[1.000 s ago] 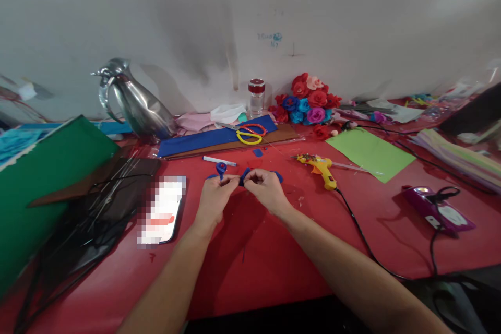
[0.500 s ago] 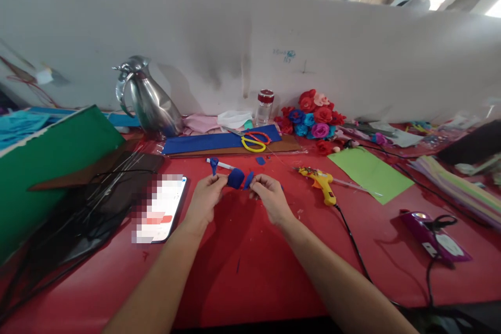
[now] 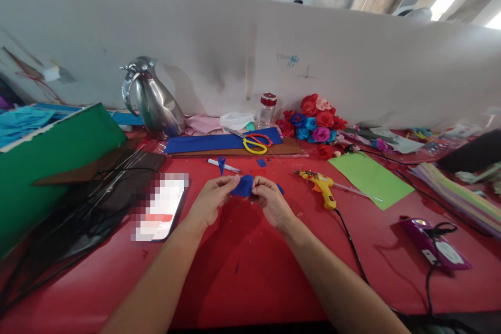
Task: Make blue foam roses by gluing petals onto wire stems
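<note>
Over the red desk [image 3: 250,292], the left hand [image 3: 213,198] and right hand [image 3: 272,202] meet at a small blue piece [image 3: 244,187], the fingers of each pinching one side of it. A blue curl [image 3: 221,164] rises just beyond the left hand; whether it is gripped I cannot tell. A yellow glue gun [image 3: 323,187] lies to the right. Past the hands come a white pen [image 3: 230,169], then scissors [image 3: 256,147] on a blue strip [image 3: 199,142], and farthest, bunched flowers [image 3: 318,119].

Blue handwriting [image 3: 288,58] on pale wall [image 3: 164,26], too blurred to read, dark cross [image 3: 307,73] nearby
</note>
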A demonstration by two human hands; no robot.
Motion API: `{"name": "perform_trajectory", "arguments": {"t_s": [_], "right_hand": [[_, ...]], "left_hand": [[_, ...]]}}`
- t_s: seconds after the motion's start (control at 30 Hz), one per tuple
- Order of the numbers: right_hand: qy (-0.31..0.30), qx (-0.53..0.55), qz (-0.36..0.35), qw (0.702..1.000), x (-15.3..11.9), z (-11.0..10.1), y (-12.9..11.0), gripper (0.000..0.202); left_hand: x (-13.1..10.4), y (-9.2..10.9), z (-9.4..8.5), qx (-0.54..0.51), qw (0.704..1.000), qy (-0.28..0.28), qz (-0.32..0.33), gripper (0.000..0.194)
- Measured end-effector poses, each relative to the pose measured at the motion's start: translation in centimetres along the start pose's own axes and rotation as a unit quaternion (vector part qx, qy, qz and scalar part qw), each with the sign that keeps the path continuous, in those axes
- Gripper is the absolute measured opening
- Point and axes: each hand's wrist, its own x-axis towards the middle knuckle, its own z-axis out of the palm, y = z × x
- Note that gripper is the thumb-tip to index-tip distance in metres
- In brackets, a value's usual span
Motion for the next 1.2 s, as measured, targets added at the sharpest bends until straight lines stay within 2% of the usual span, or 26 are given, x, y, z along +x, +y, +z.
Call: {"name": "perform_trajectory", "arguments": {"t_s": [0.07, 0.1, 0.23, 0.33, 0.47, 0.77, 0.97, 1.07, 1.2], "right_hand": [[-0.02, -0.017, 0.005, 1.0, -0.05, 0.03, 0.12, 0.011], [-0.022, -0.02, 0.004, 1.0, -0.07, 0.03, 0.15, 0.012], [-0.002, -0.028, -0.009, 1.0, -0.11, 0.11, 0.1, 0.019], [0.006, -0.091, -0.04, 0.995, -0.07, 0.21, 0.12, 0.023], [0.015, -0.158, -0.079, 0.984, 0.11, 0.14, 0.55, 0.02], [0.064, -0.186, -0.104, 0.975, 0.26, -0.08, 1.05, 0.026], [0.102, -0.226, -0.166, 0.955, -0.1, 0.22, 0.89, 0.026], [0.102, -0.213, -0.189, 0.953, -0.31, 0.27, 0.76, 0.019], [0.078, -0.195, -0.191, 0.959, -0.46, 0.32, 0.69, 0.015]], "left_hand": [[-0.3, 0.24, 0.39, -0.03, 0.999, -0.038, -0.011, 0.025], [-0.38, 0.33, 0.49, -0.036, 0.999, -0.039, -0.007, 0.023], [-0.42, 0.49, 0.45, -0.038, 0.999, 0.007, 0.009, 0.02], [-0.36, 0.45, 0.34, -0.031, 0.999, 0.033, 0.011, 0.018], [-0.18, 0.19, 0.32, -0.014, 0.998, 0.056, 0.032, 0.015], [-0.19, -0.15, 0.27, 0.018, 0.997, 0.054, 0.06, 0.019], [-0.65, 0.44, 0.45, 0.066, 0.991, 0.065, 0.099, 0.012], [-0.71, 0.6, 0.46, 0.052, 0.991, 0.064, 0.102, 0.012], [-0.51, 0.43, 0.38, -0.016, 0.994, 0.067, 0.09, 0.021]]}}
